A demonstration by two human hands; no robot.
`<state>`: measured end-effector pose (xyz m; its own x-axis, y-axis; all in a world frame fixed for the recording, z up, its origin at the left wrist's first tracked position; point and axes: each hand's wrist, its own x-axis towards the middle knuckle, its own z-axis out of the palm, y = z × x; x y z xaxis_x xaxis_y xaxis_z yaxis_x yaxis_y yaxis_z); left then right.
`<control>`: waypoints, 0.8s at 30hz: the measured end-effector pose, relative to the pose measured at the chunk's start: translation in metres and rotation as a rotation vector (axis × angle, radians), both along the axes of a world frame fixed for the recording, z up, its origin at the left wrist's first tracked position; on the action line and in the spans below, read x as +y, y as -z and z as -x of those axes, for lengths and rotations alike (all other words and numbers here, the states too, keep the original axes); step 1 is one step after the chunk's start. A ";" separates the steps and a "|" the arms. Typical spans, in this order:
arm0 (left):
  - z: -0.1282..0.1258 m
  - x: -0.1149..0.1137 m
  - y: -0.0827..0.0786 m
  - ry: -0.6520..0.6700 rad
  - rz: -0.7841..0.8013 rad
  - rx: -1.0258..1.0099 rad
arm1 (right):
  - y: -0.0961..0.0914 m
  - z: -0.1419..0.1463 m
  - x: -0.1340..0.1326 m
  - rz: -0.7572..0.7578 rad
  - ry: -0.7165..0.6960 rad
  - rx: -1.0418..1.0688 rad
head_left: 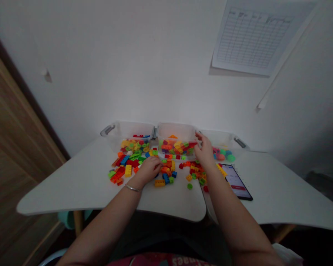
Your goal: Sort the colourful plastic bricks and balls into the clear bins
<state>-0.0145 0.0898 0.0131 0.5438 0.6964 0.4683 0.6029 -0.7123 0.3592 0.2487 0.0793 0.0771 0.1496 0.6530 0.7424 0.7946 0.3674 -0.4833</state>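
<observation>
Your left hand (151, 170) is curled palm-down over the loose plastic bricks (166, 170) on the white table (72, 192); you cannot tell whether it grips one. Your right hand (205, 150) is half closed, its fingertips (197, 136) at the corner of the middle bin (176, 130), and you cannot tell whether they hold anything. That is one of three clear plastic bins in a row: the left bin (127, 129) and middle bin hold bricks, the right bin (223, 138) rounded coloured pieces (224, 156). One bracelet (133, 188) circles your left wrist. One phone (235, 181) lies right of the bricks. One printed grid sheet (252, 37) hangs on the wall.
</observation>
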 end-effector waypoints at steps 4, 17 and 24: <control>-0.002 0.000 -0.001 -0.001 -0.001 0.006 | 0.013 0.017 -0.022 -0.037 -0.081 0.024; -0.005 -0.002 0.000 -0.007 -0.008 0.018 | 0.069 0.039 -0.048 0.332 -0.028 -0.467; -0.004 -0.002 -0.001 -0.010 -0.006 0.030 | 0.069 0.035 -0.046 0.403 0.085 -0.448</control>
